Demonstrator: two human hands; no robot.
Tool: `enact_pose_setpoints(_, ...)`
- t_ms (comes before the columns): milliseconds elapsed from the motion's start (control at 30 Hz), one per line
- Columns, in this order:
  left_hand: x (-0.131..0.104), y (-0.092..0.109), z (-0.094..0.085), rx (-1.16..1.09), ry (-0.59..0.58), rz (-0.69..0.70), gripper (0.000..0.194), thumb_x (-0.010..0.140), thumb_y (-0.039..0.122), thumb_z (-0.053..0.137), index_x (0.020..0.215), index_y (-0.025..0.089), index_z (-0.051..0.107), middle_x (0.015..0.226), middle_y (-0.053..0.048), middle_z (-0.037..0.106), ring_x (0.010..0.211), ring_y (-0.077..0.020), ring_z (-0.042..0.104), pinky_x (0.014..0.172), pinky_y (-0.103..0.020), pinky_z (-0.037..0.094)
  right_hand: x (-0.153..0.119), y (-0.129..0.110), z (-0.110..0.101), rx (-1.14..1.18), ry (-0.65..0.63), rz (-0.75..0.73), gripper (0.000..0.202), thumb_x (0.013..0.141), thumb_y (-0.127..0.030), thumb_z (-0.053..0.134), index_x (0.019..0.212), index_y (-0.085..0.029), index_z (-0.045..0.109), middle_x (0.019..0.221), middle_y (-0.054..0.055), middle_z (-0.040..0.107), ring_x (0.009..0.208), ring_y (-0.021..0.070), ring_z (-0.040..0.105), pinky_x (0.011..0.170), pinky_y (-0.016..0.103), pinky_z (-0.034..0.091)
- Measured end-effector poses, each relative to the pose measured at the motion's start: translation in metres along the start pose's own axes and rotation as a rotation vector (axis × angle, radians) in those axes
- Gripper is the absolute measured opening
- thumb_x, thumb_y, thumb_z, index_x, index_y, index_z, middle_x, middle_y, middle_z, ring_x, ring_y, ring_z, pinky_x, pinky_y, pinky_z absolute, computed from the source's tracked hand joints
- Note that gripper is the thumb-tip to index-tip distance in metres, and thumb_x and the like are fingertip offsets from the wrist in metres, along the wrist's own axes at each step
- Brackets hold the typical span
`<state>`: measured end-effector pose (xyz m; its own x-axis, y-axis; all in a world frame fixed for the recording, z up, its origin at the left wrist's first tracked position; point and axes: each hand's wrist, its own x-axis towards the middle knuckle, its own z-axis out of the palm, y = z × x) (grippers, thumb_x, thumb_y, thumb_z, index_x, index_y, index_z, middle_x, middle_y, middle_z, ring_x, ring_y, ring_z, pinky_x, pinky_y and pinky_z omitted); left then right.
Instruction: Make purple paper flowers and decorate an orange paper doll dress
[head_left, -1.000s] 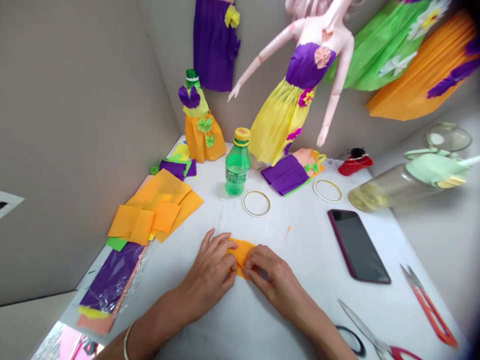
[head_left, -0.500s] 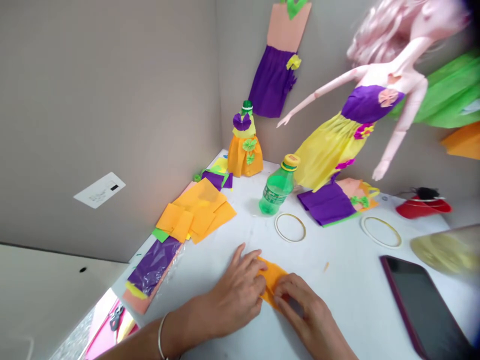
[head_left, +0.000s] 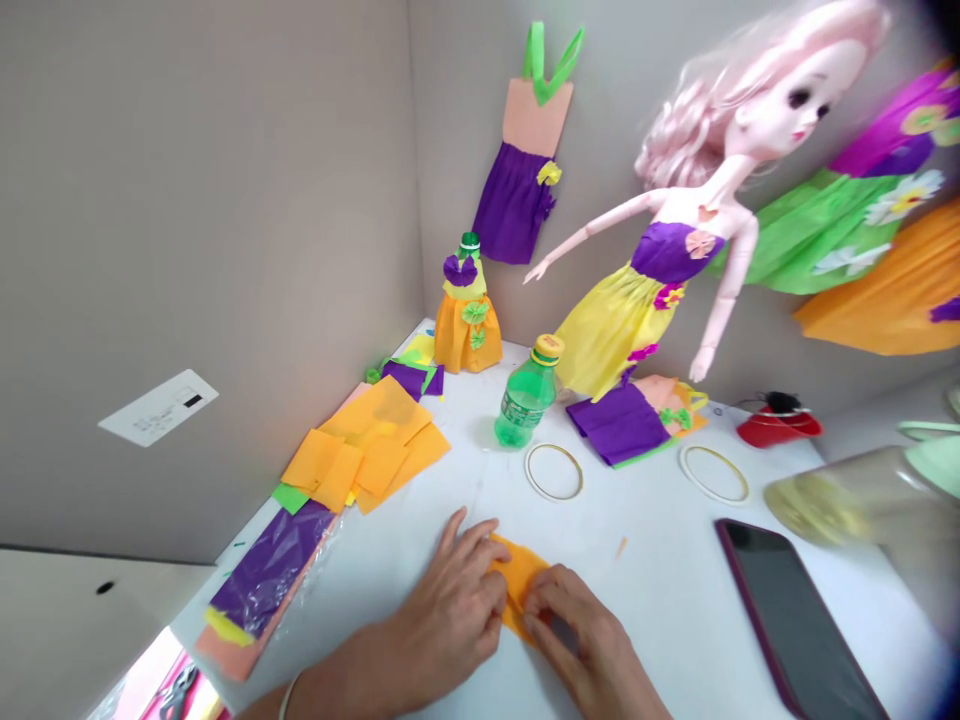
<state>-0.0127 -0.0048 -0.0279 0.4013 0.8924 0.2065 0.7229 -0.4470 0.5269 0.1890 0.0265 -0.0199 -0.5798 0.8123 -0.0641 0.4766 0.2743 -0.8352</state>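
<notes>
A small orange piece (head_left: pixel 519 572) of paper or cloth lies on the white table (head_left: pixel 645 640) between my two hands. My left hand (head_left: pixel 457 600) rests over its left side, fingers partly spread and pressing it down. At its right edge, my right hand (head_left: pixel 581 630) pinches the orange material between thumb and fingers. The fingertips hide part of the piece. A green bottle (head_left: pixel 527 395) with a yellow cap stands beyond the hands, beside a thin hoop (head_left: pixel 553 472).
Orange sheets (head_left: pixel 382 430) and a purple packet (head_left: pixel 274 570) lie at left. A phone (head_left: pixel 799 615), second hoop (head_left: pixel 714 474), jar (head_left: pixel 840 495) and red item (head_left: pixel 780 425) are at right. A dressed doll (head_left: pixel 679 250) and small dresses stand or hang behind.
The camera view has shifted, showing more of the doll's head and the hanging dresses at right. Both hands remain at the orange piece in nearly the same pose.
</notes>
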Motion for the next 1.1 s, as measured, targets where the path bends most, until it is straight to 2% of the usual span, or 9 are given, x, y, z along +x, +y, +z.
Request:
enact_pose_setpoints(300,0.002,0.0,-0.013,-0.047,0.014,-0.01,0.014,0.083,0.007,0.054,0.085,0.021,0.057,0.12,-0.007,0.062,0.137,-0.0294,0.041,0.116,-0.063,0.022,-0.002,-0.017,-0.007,-0.013,-0.004,0.08,0.016,0.092,-0.01,0.054,0.081,-0.022,0.056,0.088,0.001,0.057,0.085,0.0172,0.056,0.077,0.029,0.044)
enact_pose_setpoints(533,-0.004,-0.002,-0.022,0.086,-0.087,0.063,0.021,0.08,0.003,0.05,0.092,0.019,0.055,0.134,-0.011,0.055,0.146,-0.0312,0.026,0.117,-0.064,0.019,-0.005,-0.016,-0.008,-0.005,0.007,0.074,0.017,0.091,-0.009,0.056,0.081,-0.022,0.056,0.088,0.0,0.057,0.086,0.0164,0.053,0.077,0.029,0.042)
enact_pose_setpoints(733,0.0,-0.005,-0.014,0.142,-0.025,0.099,0.018,0.085,0.004,0.045,0.084,0.019,0.054,0.131,-0.011,0.058,0.146,-0.0301,0.025,0.117,-0.064,0.018,-0.004,-0.016,-0.009,0.002,0.009,0.079,0.018,0.091,-0.007,0.056,0.081,-0.022,0.055,0.088,0.0,0.056,0.085,0.0159,0.053,0.076,0.028,0.042)
enact_pose_setpoints(867,0.0,-0.008,-0.011,0.139,0.017,0.09,0.022,0.09,0.005,0.041,0.078,0.019,0.053,0.125,-0.009,0.062,0.145,-0.0277,0.028,0.117,-0.063,0.019,-0.004,-0.018,-0.01,0.011,0.011,0.075,0.018,0.091,-0.006,0.055,0.081,-0.022,0.055,0.088,0.0,0.057,0.085,0.0161,0.054,0.076,0.028,0.042)
enact_pose_setpoints(1100,0.0,-0.003,-0.01,0.101,0.0,0.108,0.011,0.087,0.01,0.05,0.084,0.019,0.055,0.131,-0.01,0.059,0.146,-0.0303,0.026,0.118,-0.064,0.015,-0.003,-0.016,-0.009,-0.003,0.008,0.081,0.016,0.091,-0.008,0.056,0.082,-0.022,0.055,0.089,0.0,0.057,0.085,0.0166,0.053,0.075,0.028,0.042)
